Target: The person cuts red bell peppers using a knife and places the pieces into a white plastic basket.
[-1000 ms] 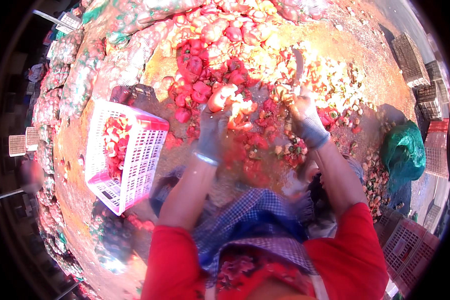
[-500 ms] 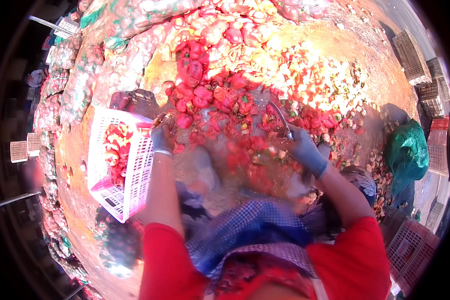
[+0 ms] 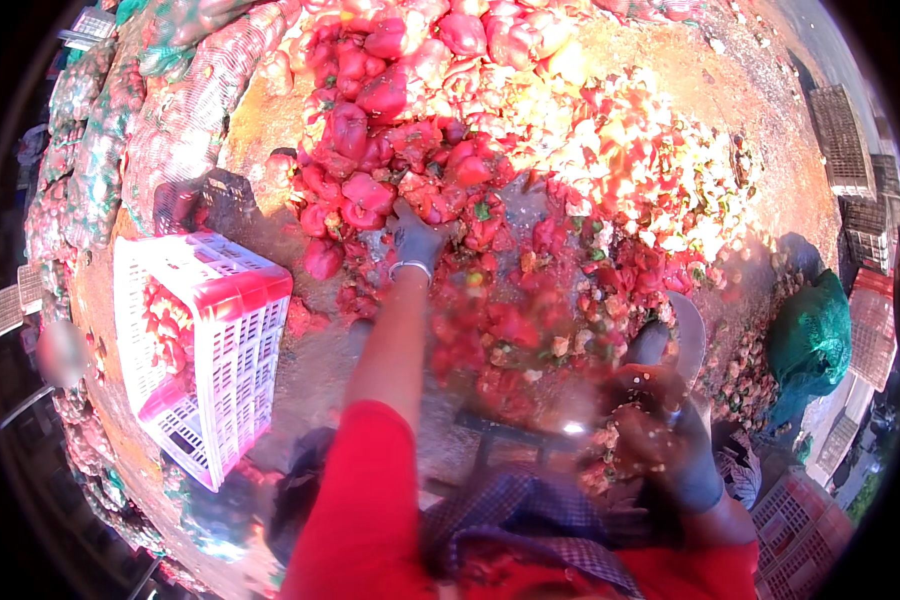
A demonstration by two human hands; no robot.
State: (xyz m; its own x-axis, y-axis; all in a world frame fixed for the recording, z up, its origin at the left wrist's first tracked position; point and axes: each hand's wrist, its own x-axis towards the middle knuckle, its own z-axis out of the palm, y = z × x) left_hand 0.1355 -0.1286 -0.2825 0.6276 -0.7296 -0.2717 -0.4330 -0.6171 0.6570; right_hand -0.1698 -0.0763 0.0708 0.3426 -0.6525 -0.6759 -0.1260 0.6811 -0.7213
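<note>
My left hand (image 3: 415,242), in a grey glove, reaches to the near edge of a heap of red bell peppers (image 3: 367,195). One finger stretches forward against the peppers, the others are partly hidden, and I make out nothing held. Low on the right, my right hand (image 3: 685,455) is gloved too, blurred and smeared brown. It grips a curved knife (image 3: 690,335) whose broad pale blade points away from me; the handle is mostly hidden. Torn red pepper pieces (image 3: 510,320) and pale cores lie on the ground between my hands.
Left of me a white and pink plastic crate (image 3: 240,340) leans tilted, with red pepper pieces (image 3: 167,325) inside. Stuffed mesh sacks (image 3: 185,120) line the left side. At the right are a green mesh sack (image 3: 815,330), stacked crates (image 3: 840,140) and sunlit pepper scraps (image 3: 660,170).
My left hand has gone from beside the crate to the peppers, forward and right. My right hand has drawn back low and right with the knife. The whole view has shifted.
</note>
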